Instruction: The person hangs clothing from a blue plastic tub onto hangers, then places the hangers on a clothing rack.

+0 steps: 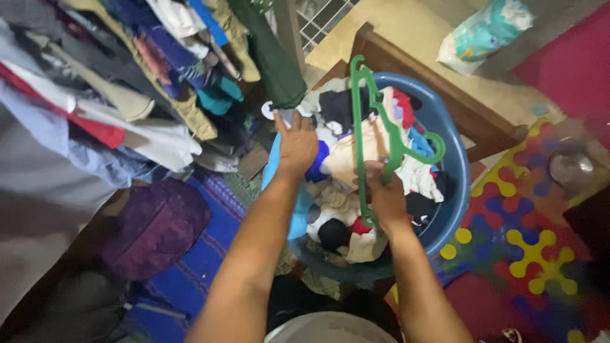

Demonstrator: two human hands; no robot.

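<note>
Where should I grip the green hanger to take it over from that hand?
Grip the green hanger on its long straight bar, above the right hand that holds its lower part. Come from the left: that side is bare, while the hook curls out to the right.

Floor [540,298]: blue basin [454,165], probably puzzle mats [534,248]

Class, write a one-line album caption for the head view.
Right hand holds a green hanger over a blue laundry basket.

clothes [95,82] hang crowded at the upper left, above a purple bag [155,228] on a blue mat [197,267]. a plastic packet [486,32] lies on a wooden table [406,25]; colourful puzzle-piece floor tiles [527,248] lie lower right.
</note>
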